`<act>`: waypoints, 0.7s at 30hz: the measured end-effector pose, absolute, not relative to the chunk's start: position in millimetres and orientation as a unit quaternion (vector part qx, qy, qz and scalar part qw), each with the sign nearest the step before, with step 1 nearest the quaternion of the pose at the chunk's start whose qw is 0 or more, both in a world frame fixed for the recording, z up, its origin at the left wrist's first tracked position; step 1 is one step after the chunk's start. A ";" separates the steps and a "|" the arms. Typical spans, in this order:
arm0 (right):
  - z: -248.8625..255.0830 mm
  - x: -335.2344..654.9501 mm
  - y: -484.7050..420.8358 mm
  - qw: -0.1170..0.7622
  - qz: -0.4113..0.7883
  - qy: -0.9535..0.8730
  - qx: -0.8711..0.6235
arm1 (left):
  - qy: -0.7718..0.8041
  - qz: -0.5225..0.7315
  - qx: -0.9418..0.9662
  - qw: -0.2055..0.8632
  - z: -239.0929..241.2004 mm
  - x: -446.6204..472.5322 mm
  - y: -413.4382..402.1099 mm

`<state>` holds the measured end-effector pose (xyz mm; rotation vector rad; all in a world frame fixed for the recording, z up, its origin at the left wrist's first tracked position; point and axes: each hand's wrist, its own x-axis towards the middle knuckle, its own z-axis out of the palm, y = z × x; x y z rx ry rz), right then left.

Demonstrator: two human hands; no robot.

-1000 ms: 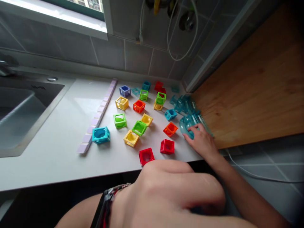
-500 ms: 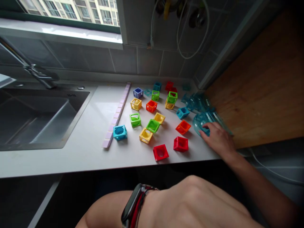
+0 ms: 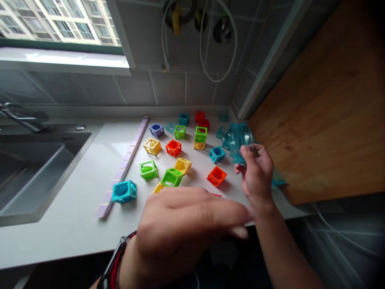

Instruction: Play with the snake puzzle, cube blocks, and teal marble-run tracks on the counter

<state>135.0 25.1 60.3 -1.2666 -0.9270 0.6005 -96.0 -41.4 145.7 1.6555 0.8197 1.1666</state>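
Note:
Several hollow plastic cubes in red, orange [image 3: 216, 176], yellow, green [image 3: 171, 177] and blue lie scattered on the white counter [image 3: 75, 208]. My right hand [image 3: 255, 172] is raised above the counter's right end, its fingers pinched on a clear teal plastic tube piece [image 3: 240, 142]. More teal tube pieces [image 3: 224, 132] lie behind it. My left hand [image 3: 186, 224], with a watch on the wrist, hovers low in front with fingers stretched to the right, and it hides the nearest red cubes. It holds nothing.
A strip of lilac tiles [image 3: 124, 164] runs diagonally across the counter, with a teal cube [image 3: 124, 191] at its near end. A steel sink [image 3: 27, 168] and tap lie to the left. A wooden board [image 3: 325, 112] stands on the right. Cables hang on the tiled wall.
My right hand has lifted off the counter with a teal tube piece. My left hand has come up and forward over the near cubes.

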 end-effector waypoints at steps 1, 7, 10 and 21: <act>63.7 128.0 26.2 0.672 0.286 -0.417 -0.541 | 0.335 0.470 0.688 0.439 144.9 -91.0 -23.0; 71.3 105.8 7.0 0.643 0.408 -0.473 -0.442 | 0.432 0.427 0.633 0.479 105.5 -72.5 20.2; 69.2 107.8 -0.8 0.635 0.436 -0.490 -0.408 | 0.400 0.381 0.618 0.560 96.9 -61.6 22.6; 60.0 114.6 -5.1 0.586 0.438 -0.520 -0.441 | 0.429 0.349 0.585 0.592 97.6 -56.7 22.5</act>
